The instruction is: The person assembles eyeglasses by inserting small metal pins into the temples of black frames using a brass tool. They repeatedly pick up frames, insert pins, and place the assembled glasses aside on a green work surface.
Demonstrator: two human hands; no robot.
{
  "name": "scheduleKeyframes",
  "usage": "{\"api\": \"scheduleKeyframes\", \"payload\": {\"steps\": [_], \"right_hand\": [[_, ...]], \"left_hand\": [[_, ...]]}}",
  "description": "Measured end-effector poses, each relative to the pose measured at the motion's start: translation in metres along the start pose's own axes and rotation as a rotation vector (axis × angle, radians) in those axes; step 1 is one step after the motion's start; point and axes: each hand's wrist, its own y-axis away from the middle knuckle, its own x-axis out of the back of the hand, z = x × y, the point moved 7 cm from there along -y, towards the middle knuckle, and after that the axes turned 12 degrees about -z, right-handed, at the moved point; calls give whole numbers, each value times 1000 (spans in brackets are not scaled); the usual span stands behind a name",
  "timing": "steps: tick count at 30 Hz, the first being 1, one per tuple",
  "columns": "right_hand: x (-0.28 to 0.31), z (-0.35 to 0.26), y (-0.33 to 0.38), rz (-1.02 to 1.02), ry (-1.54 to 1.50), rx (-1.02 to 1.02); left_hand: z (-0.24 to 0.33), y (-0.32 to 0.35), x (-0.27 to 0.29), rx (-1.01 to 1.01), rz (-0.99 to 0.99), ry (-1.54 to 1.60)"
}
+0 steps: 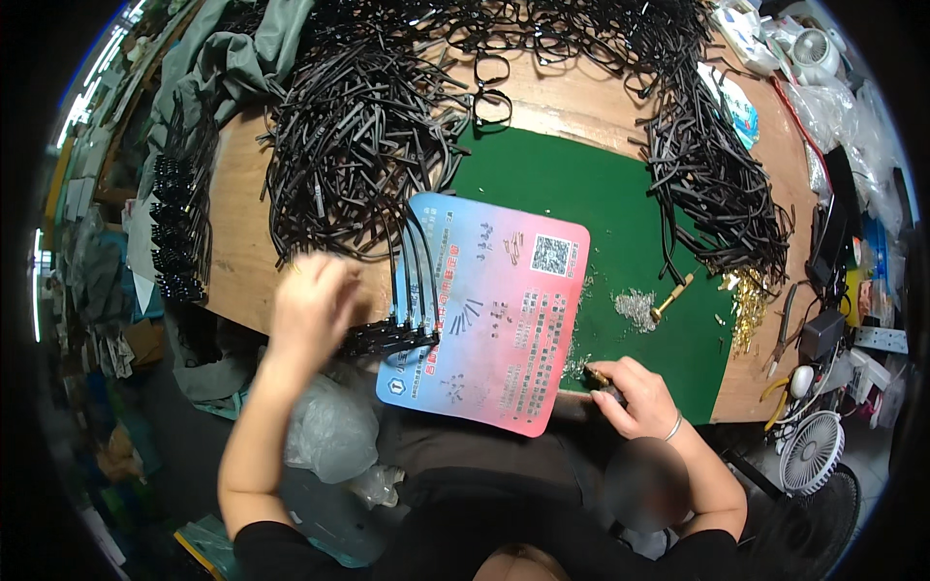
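A small row of black temple arms [412,290] was stood side by side on the left edge of the pink-and-blue card [494,310], which was laid half over the green mat [601,194] on the desk [237,242]. Only these few pieces were seen set out in order, so the work was judged to be at an early stage.

A far larger heap of loose black temple arms [358,126] was left unsorted behind the card, and a second heap [717,184] was strewn along the right of the mat, with eyeglass fronts [492,87] lying at the far edge.

The left hand [310,310] was raised just beside the row, blurred; whether its fingers were closed on anything could not be told. The right hand [635,392] was rested at the near edge of the mat, its fingers curled around a small dark tool [603,380]. A brass-handled screwdriver [670,298] and a patch of tiny screws [635,308] were lying untouched on the mat, with gold hinges [746,305] near them.
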Motion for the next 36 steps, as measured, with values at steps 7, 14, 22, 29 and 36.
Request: {"api": "scheduleKeyframes", "payload": {"steps": [7, 14, 22, 29, 36], "right_hand": [[-3, -2, -2, 12, 62, 4], [6, 9, 10, -9, -110, 7], [92, 92, 70, 335, -161, -522], [112, 147, 81, 516, -61, -579], [100, 46, 69, 234, -421, -526]], "left_hand": [[-25, -23, -34, -577, -371, -603], [-48, -35, 16, -208, 67, 169], [-16, -16, 29, 68, 465, 1076], [102, -13, -18, 37, 131, 1238], [156, 10, -68, 294, -465, 1509]]}}
